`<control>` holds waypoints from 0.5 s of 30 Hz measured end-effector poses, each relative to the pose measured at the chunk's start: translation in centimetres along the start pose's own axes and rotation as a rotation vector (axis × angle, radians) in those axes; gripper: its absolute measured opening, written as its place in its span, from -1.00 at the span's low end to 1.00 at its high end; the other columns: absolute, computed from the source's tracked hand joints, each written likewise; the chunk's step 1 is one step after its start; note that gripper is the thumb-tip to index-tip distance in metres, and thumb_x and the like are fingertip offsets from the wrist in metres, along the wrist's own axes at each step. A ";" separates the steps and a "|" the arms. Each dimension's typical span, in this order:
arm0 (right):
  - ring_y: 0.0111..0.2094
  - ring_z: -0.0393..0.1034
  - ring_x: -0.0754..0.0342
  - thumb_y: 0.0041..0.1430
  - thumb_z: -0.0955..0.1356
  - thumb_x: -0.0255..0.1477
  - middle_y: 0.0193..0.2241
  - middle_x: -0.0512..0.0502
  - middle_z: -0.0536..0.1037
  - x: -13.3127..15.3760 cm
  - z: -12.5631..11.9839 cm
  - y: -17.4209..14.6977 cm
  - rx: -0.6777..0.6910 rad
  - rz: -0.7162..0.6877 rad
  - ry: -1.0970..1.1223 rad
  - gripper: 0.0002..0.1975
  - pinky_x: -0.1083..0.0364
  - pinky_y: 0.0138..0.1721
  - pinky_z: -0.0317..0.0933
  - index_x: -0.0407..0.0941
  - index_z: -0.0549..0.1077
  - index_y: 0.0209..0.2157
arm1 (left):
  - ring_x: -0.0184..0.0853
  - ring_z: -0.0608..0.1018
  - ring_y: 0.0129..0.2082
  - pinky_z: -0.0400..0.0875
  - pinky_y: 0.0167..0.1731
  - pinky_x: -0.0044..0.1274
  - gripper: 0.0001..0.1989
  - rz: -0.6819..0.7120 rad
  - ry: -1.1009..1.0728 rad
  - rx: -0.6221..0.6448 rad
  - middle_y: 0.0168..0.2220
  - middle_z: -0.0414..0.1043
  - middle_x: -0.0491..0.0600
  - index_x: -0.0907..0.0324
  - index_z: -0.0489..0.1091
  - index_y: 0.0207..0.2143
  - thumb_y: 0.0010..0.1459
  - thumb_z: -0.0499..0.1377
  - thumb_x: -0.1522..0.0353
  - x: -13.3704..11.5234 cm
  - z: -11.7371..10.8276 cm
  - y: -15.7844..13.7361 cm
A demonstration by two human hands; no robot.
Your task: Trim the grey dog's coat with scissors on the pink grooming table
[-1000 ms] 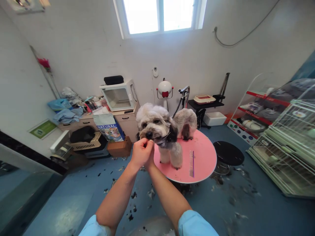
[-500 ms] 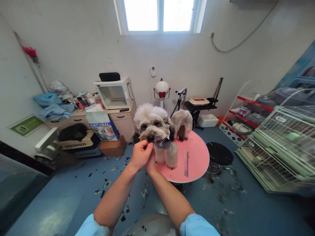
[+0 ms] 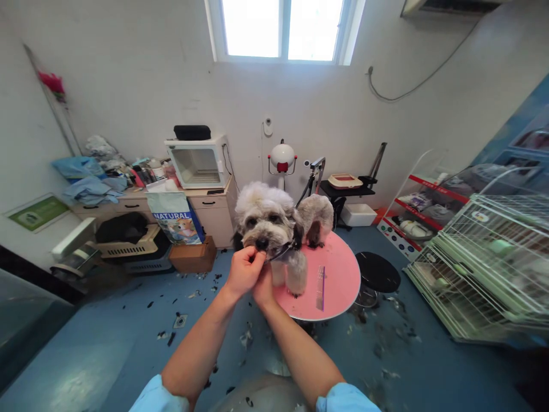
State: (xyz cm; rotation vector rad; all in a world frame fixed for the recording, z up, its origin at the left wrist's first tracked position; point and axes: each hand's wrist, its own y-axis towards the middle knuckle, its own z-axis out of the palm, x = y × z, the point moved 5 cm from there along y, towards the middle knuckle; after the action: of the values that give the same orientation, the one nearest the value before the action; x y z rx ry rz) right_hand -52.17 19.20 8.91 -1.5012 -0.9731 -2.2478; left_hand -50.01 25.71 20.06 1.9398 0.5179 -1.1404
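A fluffy grey-and-white dog (image 3: 268, 220) stands on a round pink table (image 3: 343, 269), facing me. My left hand (image 3: 243, 272) is closed in a pinch at the dog's muzzle, just below its nose. Close beside it, under the chin, is my right hand (image 3: 263, 286); its fingers are largely hidden behind the left hand and the fur. A thin dark strip (image 3: 283, 252) slants up beside the jaw, and I cannot make out what it is. On the tabletop, right of the dog's front legs, lies a metal comb (image 3: 321, 289) with a purple spine.
A black round stool (image 3: 377, 272) stands right of the table, with wire cages (image 3: 484, 269) beyond. Hair clumps litter the blue floor (image 3: 141, 343). Behind are a white dryer (image 3: 282, 155), a cabinet (image 3: 210, 214), a white glass-fronted box (image 3: 197, 163) and a cardboard box (image 3: 193, 254).
The view has shifted slightly. Both hands stay at the dog's muzzle, and the dog's head has barely moved. The strip beside the jaw shows darker now.
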 end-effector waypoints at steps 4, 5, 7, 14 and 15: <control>-0.20 0.38 0.03 0.03 0.33 -0.33 -0.22 -0.14 0.47 0.7 -0.9 0.9 -0.028 -0.036 0.009 -0.76 0.05 -0.11 0.29 -0.09 0.27 -0.25 | -0.50 0.15 -0.62 0.04 -0.59 -0.62 -0.66 0.012 -0.026 0.007 -0.68 0.07 -0.16 0.21 0.14 -0.69 0.05 0.07 0.25 0.0 0.0 -0.1; -0.23 0.39 0.04 0.01 0.34 -0.32 -0.25 -0.12 0.48 0.7 -1.1 1.1 -0.043 -0.017 0.021 -0.74 0.05 -0.15 0.31 -0.09 0.26 -0.25 | -0.51 0.14 -0.62 0.04 -0.59 -0.62 -0.66 0.015 -0.029 0.007 -0.68 0.05 -0.16 0.21 0.13 -0.70 0.05 0.07 0.25 0.0 0.0 -0.1; -0.30 0.40 0.05 -0.01 0.36 -0.33 -0.31 -0.09 0.49 0.6 -1.7 1.1 -0.068 0.008 0.049 -0.73 0.05 -0.20 0.34 -0.09 0.27 -0.27 | -0.51 0.12 -0.61 0.02 -0.59 -0.62 -0.65 0.019 -0.030 0.005 -0.67 0.03 -0.17 0.20 0.11 -0.70 0.05 0.08 0.25 0.2 0.0 -0.1; -0.18 0.41 0.03 -0.11 0.43 -0.47 -0.19 -0.13 0.50 1.2 -3.4 0.9 0.016 -0.008 -0.034 -0.59 0.02 -0.10 0.33 -0.11 0.31 -0.17 | -0.51 0.14 -0.60 0.04 -0.58 -0.62 -0.67 0.032 -0.037 0.020 -0.65 0.07 -0.16 0.23 0.17 -0.67 0.08 0.07 0.25 0.9 0.2 -0.1; -0.19 0.41 0.03 -0.12 0.43 -0.48 -0.20 -0.12 0.50 1.2 -3.6 1.0 0.028 -0.009 -0.053 -0.59 0.02 -0.11 0.33 -0.11 0.31 -0.17 | -0.51 0.14 -0.60 0.04 -0.58 -0.62 -0.66 0.033 -0.043 0.017 -0.66 0.06 -0.16 0.22 0.17 -0.67 0.07 0.07 0.25 0.9 0.2 -0.1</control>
State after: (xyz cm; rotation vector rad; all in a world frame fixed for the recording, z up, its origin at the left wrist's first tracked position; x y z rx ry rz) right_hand -54.73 16.26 9.53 -1.5549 -1.0235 -2.2019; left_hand -49.72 25.56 19.22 1.9268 0.4530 -1.1665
